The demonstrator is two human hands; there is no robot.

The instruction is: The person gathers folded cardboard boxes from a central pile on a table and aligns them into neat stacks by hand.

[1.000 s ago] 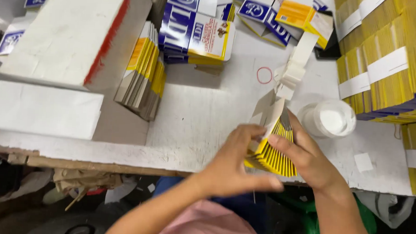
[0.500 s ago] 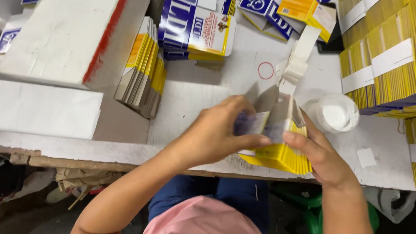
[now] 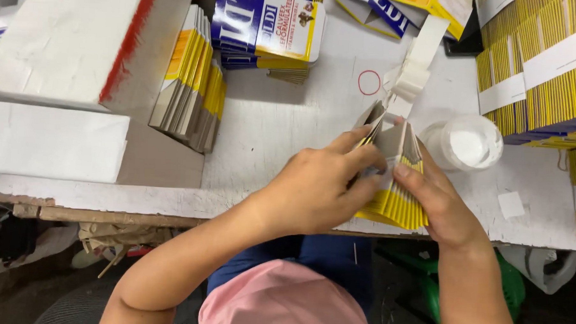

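Both hands hold one stack of flat yellow and grey cartons [image 3: 398,198] standing on edge at the front of the white table [image 3: 289,117]. My left hand [image 3: 319,188] covers the stack's left side, fingers curled over its top edge. My right hand [image 3: 440,199] grips the right side, thumb pressed on the top cartons. A white paper strip [image 3: 412,70] runs from the stack toward the back of the table.
A white round tub [image 3: 467,143] stands just right of the stack. Banded bundles of yellow cartons [image 3: 540,68] fill the right side. Another leaning carton pile [image 3: 192,82] and white boxes [image 3: 56,39] lie at left; blue and yellow cartons [image 3: 267,24] sit behind.
The stack has been lifted from lying tilted to standing more upright, and my left hand has slid over its top and left side.
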